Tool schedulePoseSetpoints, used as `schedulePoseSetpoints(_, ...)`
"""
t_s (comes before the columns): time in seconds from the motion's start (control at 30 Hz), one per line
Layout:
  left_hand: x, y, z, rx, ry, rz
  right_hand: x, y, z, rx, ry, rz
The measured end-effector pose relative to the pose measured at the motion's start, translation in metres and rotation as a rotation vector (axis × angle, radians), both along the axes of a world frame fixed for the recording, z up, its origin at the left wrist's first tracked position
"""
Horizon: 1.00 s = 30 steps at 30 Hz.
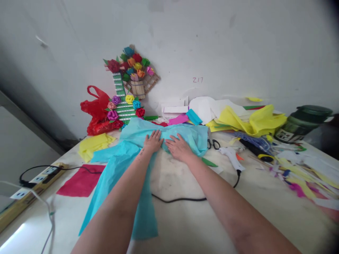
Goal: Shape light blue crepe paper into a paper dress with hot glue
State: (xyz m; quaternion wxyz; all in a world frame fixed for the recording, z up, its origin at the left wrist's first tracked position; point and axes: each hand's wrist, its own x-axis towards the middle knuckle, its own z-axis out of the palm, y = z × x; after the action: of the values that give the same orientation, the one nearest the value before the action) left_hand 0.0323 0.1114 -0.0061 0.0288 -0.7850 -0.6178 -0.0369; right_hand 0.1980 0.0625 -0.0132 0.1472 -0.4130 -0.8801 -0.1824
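A large sheet of turquoise crepe paper lies across the table, with a long strip of it hanging toward me on the left. My left hand rests flat on the paper's far part, fingers spread. Beside it, a small gap away, my right hand also presses down on the paper with its fingers stretched out. Creases run through the sheet near both hands. Just right of the paper, scissors show their black handles. A white glue gun lies farther right, its black cord curving under my right forearm.
Paper flowers on a green-and-white stand and a red plastic bag are at the back left. A power strip lies at the left edge, near a dark red paper square. Yellow paper, a dark green jar and scraps crowd the right.
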Motion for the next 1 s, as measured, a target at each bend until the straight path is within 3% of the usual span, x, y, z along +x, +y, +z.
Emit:
schedulePoseSetpoints(0.1, -0.007, 0.001, 0.001, -0.045, 0.03, 0.06, 0.0, -0.001, -0.001, -0.005, 0.002, -0.004)
schedulePoseSetpoints(0.27, -0.008, 0.0, 0.021, -0.162, 0.099, 0.07, 0.0, -0.001, -0.001, -0.019, 0.039, 0.004)
schedulePoseSetpoints(0.37, 0.0, -0.004, 0.026, -0.019, 0.096, -0.108, -0.001, -0.002, 0.0, -0.003, 0.065, 0.026)
schedulePoseSetpoints(0.47, 0.009, -0.008, 0.016, 0.019, 0.111, -0.349, -0.001, -0.003, 0.0, 0.005, 0.057, 0.023)
schedulePoseSetpoints(0.67, 0.004, -0.005, -0.009, 0.028, 0.05, -0.281, -0.001, -0.003, -0.002, -0.017, 0.016, 0.0)
schedulePoseSetpoints(1.0, -0.013, -0.007, -0.004, 0.035, 0.094, -0.203, -0.001, -0.003, -0.004, -0.007, 0.016, 0.002)
